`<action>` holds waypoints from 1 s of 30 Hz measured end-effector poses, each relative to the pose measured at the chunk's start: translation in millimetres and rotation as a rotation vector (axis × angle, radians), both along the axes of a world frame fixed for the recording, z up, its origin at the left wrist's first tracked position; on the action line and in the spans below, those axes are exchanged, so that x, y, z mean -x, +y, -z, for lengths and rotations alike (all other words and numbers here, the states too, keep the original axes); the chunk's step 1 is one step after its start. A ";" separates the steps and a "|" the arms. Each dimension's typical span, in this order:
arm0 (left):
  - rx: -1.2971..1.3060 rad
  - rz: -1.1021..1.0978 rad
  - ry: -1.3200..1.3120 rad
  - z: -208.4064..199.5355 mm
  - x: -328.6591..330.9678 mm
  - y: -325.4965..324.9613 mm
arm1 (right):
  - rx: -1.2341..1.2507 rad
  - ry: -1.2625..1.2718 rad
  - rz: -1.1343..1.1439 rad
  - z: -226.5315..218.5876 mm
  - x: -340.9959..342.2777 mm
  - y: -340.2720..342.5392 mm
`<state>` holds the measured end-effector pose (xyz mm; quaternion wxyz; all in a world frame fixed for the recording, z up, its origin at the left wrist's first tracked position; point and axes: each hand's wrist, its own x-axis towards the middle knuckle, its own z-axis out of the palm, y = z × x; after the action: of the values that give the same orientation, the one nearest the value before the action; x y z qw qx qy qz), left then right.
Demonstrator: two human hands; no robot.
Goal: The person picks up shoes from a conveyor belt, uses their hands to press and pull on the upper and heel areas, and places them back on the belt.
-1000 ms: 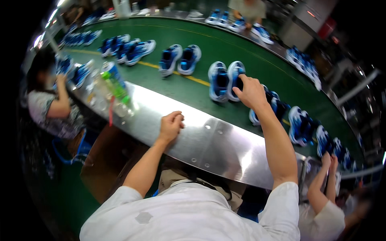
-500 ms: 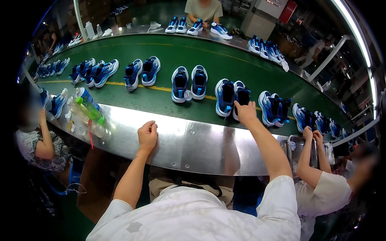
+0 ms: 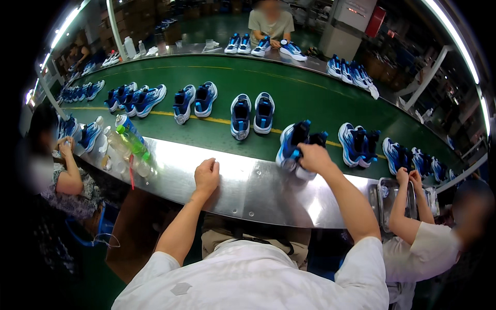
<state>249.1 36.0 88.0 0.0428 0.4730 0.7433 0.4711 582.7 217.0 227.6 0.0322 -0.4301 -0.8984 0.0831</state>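
Note:
My right hand (image 3: 316, 158) grips a pair of blue and white sneakers (image 3: 287, 146) by their near side. The pair is tilted with its heels toward me, partly over the metal ledge (image 3: 243, 191); the hand covers much of the right shoe. My left hand (image 3: 207, 176) is curled closed above the ledge, and nothing shows in it. Beyond it, two matching sneakers (image 3: 241, 118) stand side by side on the green conveyor belt (image 3: 217, 147). Right of my right hand sits another pair of sneakers (image 3: 352, 144).
Bottles (image 3: 132, 139) and small items crowd the ledge's left end. A metal tray (image 3: 385, 201) lies at right, under a co-worker's hands (image 3: 408, 176). Another person (image 3: 54, 175) sits at left. More sneakers (image 3: 199, 99) line the belt; across it, a person (image 3: 271, 26) sits behind more shoes.
My right hand has taken hold of the pair and pulled it toward me, tilting it off the belt. My left hand has shifted slightly right. The whole view has moved a little.

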 end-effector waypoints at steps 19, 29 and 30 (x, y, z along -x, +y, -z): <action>0.336 0.259 -0.096 -81.1 -162.9 49.8 | -0.270 0.034 0.148 -25.4 -73.7 -127.6; 0.302 0.481 0.066 -72.9 -152.4 29.2 | 0.053 0.364 0.039 -1.9 26.5 -83.9; 0.303 0.491 0.084 -77.7 -152.9 15.1 | -0.187 0.439 -0.064 7.9 23.2 -92.3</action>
<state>402.0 51.1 165.7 0.1949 0.6460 0.6696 0.3104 559.5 124.7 219.6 0.2639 -0.3680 -0.8868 0.0921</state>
